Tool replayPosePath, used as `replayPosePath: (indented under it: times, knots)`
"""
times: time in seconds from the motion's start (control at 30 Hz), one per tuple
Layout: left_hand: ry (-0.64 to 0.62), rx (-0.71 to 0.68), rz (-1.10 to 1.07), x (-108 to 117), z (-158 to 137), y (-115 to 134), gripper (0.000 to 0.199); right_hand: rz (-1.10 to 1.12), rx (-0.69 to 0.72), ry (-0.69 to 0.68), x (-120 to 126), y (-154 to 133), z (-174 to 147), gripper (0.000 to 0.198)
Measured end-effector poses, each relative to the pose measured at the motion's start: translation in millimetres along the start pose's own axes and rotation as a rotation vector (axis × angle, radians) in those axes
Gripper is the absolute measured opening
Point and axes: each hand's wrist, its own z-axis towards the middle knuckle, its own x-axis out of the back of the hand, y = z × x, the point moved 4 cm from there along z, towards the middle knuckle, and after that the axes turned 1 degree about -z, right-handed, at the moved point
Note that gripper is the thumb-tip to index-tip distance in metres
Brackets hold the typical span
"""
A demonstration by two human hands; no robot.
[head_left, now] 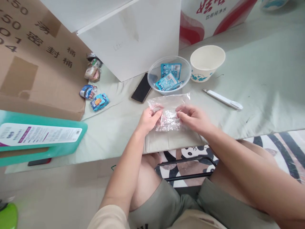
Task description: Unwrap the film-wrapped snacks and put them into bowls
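A clear, crinkled plastic bag (169, 119) is stretched between my two hands near the table's front edge. My left hand (149, 118) pinches its left side between thumb and fingers. On the opposite side my right hand (192, 117) grips the bag the same way. What lies inside the bag, if anything, I cannot make out. Just behind it stands a clear plastic bowl (187, 76) with several blue packets (167, 81) in it. A white utility knife (224, 99) lies to the right of my right hand.
A black phone (141, 89) lies left of the bowl, a white paper cup (207, 62) right of it. Small snack packs (99, 102) sit near a cardboard box (40, 60). White boxes (133, 35) rise behind; a green jug (43, 136) is at left.
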Motion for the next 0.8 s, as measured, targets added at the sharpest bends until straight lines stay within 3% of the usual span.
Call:
replayPosePath:
  times: [0.4,0.57,0.63,0.7,0.8]
  knots:
    - [-0.044,-0.066,-0.37,5,-2,14,0.032,0.367,0.049,-0.016,-5,-5,0,0.021]
    - [-0.036,-0.047,-0.283,10,-1,12,0.024,0.442,-0.049,0.041,1,-3,3,0.009]
    - [-0.029,-0.068,-0.238,12,0,11,0.031,0.425,-0.076,0.046,4,-2,4,0.007]
    - [-0.011,-0.121,-0.153,12,1,10,0.039,0.393,-0.085,0.062,6,0,5,0.016]
    - [0.023,-0.193,-0.002,13,4,5,0.029,0.248,-0.072,0.104,8,0,3,0.024]
